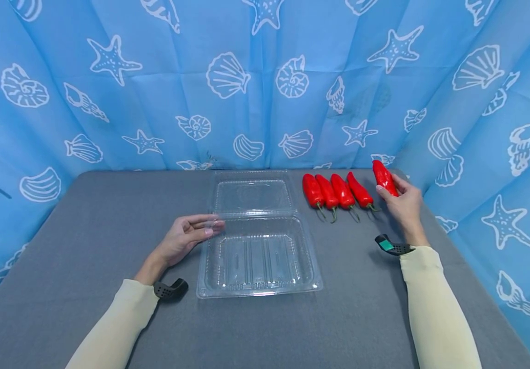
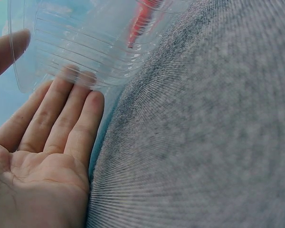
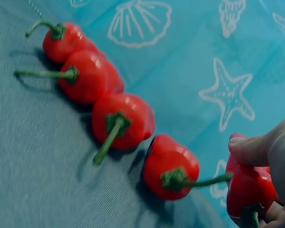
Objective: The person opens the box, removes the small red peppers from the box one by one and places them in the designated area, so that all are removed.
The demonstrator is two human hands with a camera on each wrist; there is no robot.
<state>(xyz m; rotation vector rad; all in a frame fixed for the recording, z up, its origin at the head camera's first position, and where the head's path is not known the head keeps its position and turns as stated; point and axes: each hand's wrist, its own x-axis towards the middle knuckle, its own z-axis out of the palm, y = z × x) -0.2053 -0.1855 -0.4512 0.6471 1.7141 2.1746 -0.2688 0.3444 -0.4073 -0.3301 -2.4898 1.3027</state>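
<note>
My right hand (image 1: 403, 202) holds a red pepper (image 1: 383, 177) between thumb and fingers at the table's far right. In the right wrist view, that pepper (image 3: 249, 187) shows its green stem pointing down. Several more red peppers (image 1: 341, 189) lie side by side, left of this hand, stems toward me. A clear plastic clamshell container (image 1: 313, 271) lies opened flat in the middle, its lid behind the base. My left hand (image 1: 186, 236) is at the base's left edge. In the left wrist view its fingers (image 2: 57, 111) are nearly straight, their tips against the clear plastic.
A grey cloth covers the table (image 1: 122, 230). Behind it and along the right side hangs a blue curtain (image 1: 163, 92) with white shells and starfish. A black wrist camera (image 1: 171, 290) sits at the left cuff, another black strap piece (image 1: 394, 246) at the right.
</note>
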